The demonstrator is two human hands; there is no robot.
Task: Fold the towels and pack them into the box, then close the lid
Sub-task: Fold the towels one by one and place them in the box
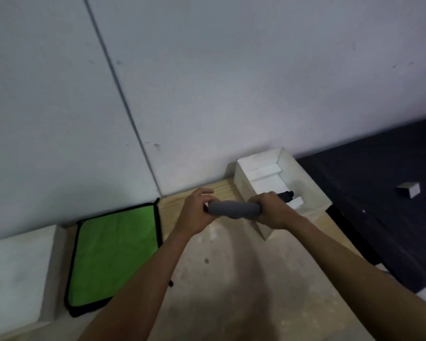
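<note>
Hands: left (pixel 194 212) and right (pixel 272 212) grip closed on rolled grey towel (pixel 234 209) | beside open box (pixel 241 178)

We reach both bare forearms forward and slightly inward from the bottom of the view, so that our hands meet near the centre. Our left hand (pixel 197 210) curls around the left end of a rolled grey towel (pixel 234 209), thumb on the near side, with the index finger lifted a little above the rest. Our right hand (pixel 272 210) is closed in a fist around the roll's right end, knuckles up, wrist nearly straight. The two hands sit level with each other, apart by the bare middle of the roll.
</note>
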